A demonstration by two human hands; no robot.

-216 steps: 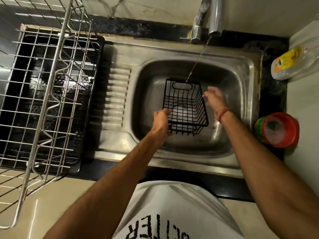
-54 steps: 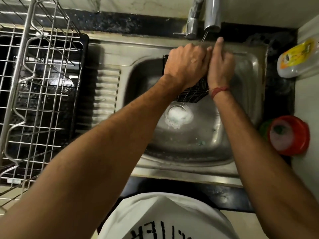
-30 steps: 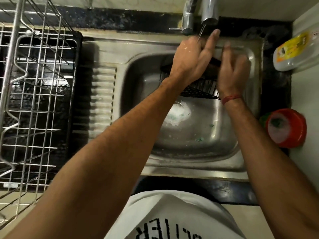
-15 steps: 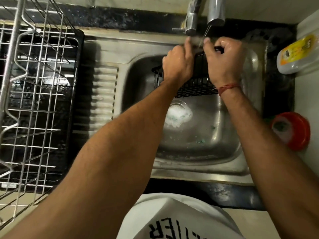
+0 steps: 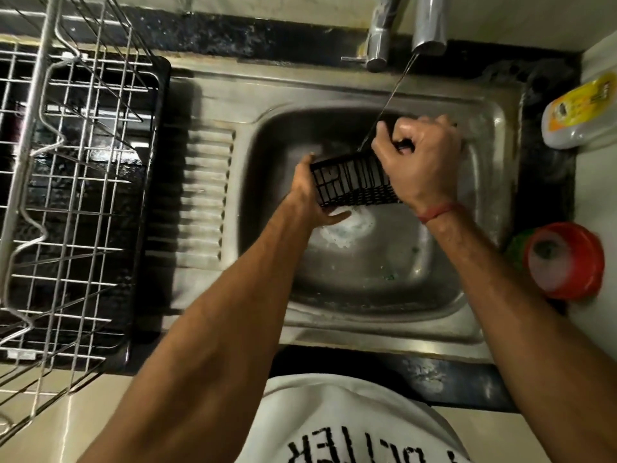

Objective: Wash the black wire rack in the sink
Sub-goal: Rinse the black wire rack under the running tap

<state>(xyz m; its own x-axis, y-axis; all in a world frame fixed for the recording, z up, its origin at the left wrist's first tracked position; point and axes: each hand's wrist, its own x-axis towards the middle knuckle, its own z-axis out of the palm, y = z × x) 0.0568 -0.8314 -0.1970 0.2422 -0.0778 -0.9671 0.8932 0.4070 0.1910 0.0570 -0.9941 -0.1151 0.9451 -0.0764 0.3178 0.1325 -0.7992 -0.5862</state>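
The black wire rack (image 5: 350, 183) hangs tilted over the steel sink (image 5: 367, 315), under a thin stream of water from the tap (image 5: 429, 25). My left hand (image 5: 309, 195) grips its left end, thumb underneath. My right hand (image 5: 420, 158) grips the right end with fingers curled round the upper rim and hides that end. Foam lies round the drain below the rack.
A metal dish rack (image 5: 66, 168) on a black tray stands left of the sink. A red bowl (image 5: 564, 260) with foam and a green scrubber sit at the right. A dish soap bottle (image 5: 581, 111) lies at the far right.
Both hands and the rack have come down and away from the tap. My left hand moved from the top of the rack to its left end.
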